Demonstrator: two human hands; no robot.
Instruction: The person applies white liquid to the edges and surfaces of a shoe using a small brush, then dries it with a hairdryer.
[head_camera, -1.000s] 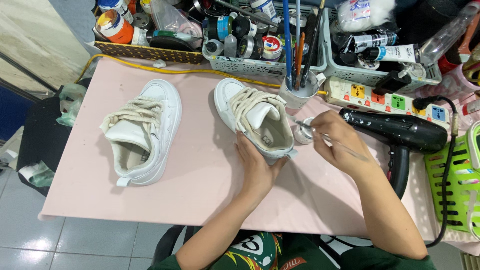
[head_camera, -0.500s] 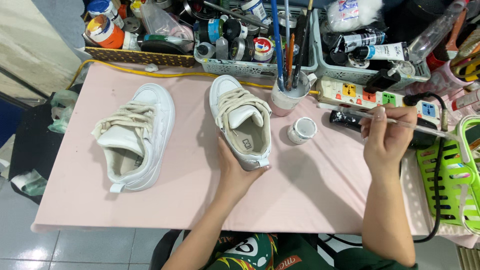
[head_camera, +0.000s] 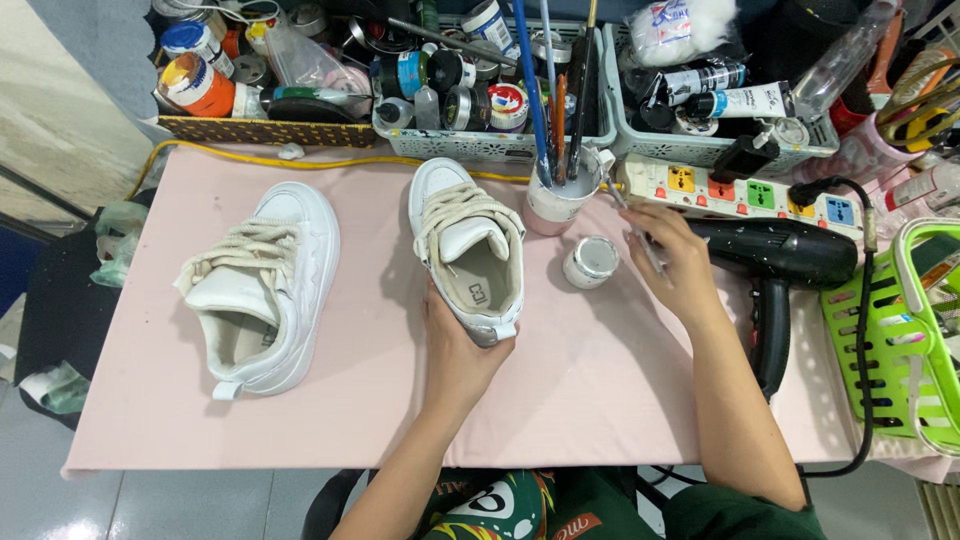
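Gripping the heel of the shoe with the left hand to keep it steady at table centre, pinching a thin brush in the right hand, at three o'clock of the shoe, beside the small paint jar for easy dipping.

The left hand is curled shut, reaching toward 12 o'clock. The right hand pinches, pointing toward 11 o'clock.

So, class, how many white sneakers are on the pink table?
2. One white lace-up sneaker lies untouched at the table's left; the other white sneaker sits mid-table, its heel in the left hand. None seems hidden.
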